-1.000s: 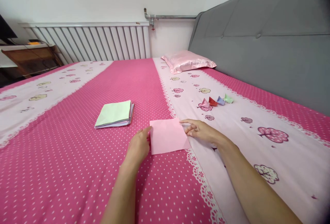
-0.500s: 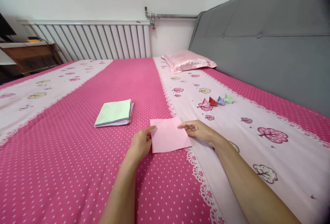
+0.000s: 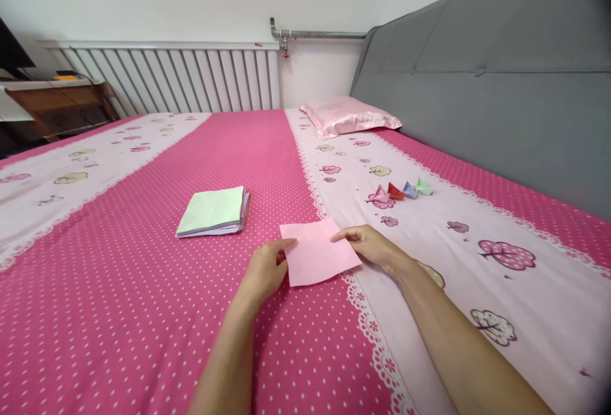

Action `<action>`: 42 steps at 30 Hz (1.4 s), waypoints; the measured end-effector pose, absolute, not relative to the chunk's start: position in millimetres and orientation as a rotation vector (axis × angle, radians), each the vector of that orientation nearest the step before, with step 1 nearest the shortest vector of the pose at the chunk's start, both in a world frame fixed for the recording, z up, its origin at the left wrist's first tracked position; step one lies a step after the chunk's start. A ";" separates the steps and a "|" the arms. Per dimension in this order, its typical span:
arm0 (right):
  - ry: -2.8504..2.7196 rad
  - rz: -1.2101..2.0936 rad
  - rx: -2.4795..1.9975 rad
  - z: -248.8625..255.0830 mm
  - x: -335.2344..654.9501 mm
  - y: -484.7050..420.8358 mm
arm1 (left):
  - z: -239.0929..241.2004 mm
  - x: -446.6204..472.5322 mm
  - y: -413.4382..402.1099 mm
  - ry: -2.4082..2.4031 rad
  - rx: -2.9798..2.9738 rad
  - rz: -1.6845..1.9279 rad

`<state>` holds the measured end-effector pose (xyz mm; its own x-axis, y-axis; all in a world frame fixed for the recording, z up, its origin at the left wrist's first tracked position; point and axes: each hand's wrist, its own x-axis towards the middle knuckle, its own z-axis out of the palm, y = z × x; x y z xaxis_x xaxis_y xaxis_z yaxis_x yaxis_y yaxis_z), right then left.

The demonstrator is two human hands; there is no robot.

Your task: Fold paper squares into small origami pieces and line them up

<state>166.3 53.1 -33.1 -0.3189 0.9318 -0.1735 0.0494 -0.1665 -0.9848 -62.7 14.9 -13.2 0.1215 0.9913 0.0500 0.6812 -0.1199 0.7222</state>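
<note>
Pink sheet: we have one square pink sheet (image 3: 317, 253) on the bed (image 3: 119, 262), across the line where the dotted pink cloth meets the pale printed strip. It looks flat, and we see no crease in it.
Left hand: our left hand (image 3: 265, 268) closes on the sheet's nine o'clock edge, thumb on top. The fingers below are hidden.
Right hand: our right hand (image 3: 370, 244) nips the three o'clock edge, forefinger lying along the top. The two hands are apart, with the sheet between them.
Done so far: four small folded paper pieces (image 3: 401, 190), pink, red, blue and green, lie in a row at two o'clock from the sheet, well apart from it. We judge these finished.
In hand: folding of this sheet has not begun, as far as we can see.
Left to do: a stack of paper (image 3: 212, 211), green on top, lies at ten o'clock, near but untouched. We judge many sheets remain.
Around: a pink pillow (image 3: 351, 116) at one o'clock lies against the grey headboard (image 3: 477, 84).
</note>
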 end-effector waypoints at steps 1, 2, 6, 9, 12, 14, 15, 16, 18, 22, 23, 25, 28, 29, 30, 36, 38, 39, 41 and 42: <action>-1.366 1.573 -1.180 -34.1 165.9 53.6 | -14.4 -62.6 15.0 1.580 1.849 0.769; -1.354 1.572 -1.178 -34.6 165.4 54.0 | -15.5 -62.6 15.2 1.542 1.828 0.798; -1.323 1.559 -1.138 -32.7 162.7 53.8 | -15.0 -60.2 15.0 1.407 1.671 0.918; -1.314 1.496 -1.080 -28.7 161.0 53.2 | -9.1 -55.3 13.7 1.323 1.542 1.004; -1.324 1.375 -1.012 -24.1 159.7 52.4 | -2.1 -50.9 11.7 1.246 1.441 1.123; -1.326 1.320 -0.959 -21.1 158.3 51.4 | 1.1 -49.6 10.5 1.222 1.433 1.178; -1.320 1.307 -0.940 -19.7 157.3 50.7 | 2.2 -49.3 9.9 1.217 1.438 1.198; -1.309 1.303 -0.927 -18.3 156.2 50.0 | 3.0 -49.0 9.3 1.210 1.441 1.216; -1.280 1.326 -0.924 -15.7 153.8 48.5 | 4.0 -48.4 8.2 1.188 1.427 1.250; -1.211 1.427 -0.932 -11.2 150.4 45.6 | 5.5 -46.4 6.3 1.141 1.389 1.283; -1.206 1.437 -0.933 -10.2 150.0 45.0 | 5.8 -46.0 6.0 1.136 1.384 1.285; -1.221 1.420 -0.944 -8.1 149.4 43.9 | 6.2 -45.6 5.9 1.133 1.368 1.288; -1.286 1.335 -0.941 -4.9 148.8 42.3 | 6.9 -45.7 6.5 1.148 1.346 1.291; -1.327 1.299 -0.922 -4.0 148.8 41.8 | 7.3 -45.7 6.7 1.156 1.343 1.293; -1.375 1.256 -0.900 -3.2 149.0 41.4 | 7.7 -45.6 6.8 1.165 1.345 1.297; -1.593 1.017 -0.858 -5.3 154.8 41.1 | 8.1 -45.0 6.0 1.192 1.371 1.319; -1.597 1.010 -0.852 -6.7 155.4 41.5 | 7.2 -45.2 6.2 1.200 1.403 1.322; -1.587 1.026 -0.852 -7.2 155.0 41.7 | 6.7 -45.3 6.4 1.212 1.422 1.324; -1.537 1.079 -0.859 -7.9 152.8 42.0 | 5.8 -45.8 7.2 1.236 1.454 1.323; -1.503 1.103 -0.865 -8.4 151.3 42.2 | 5.3 -46.0 7.6 1.240 1.464 1.327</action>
<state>151.3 42.2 -8.4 -0.2059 0.9261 0.3161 -0.0238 0.3182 -0.9477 -46.0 7.6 5.3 -0.0247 0.9754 0.2191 0.1528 -0.2129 0.9650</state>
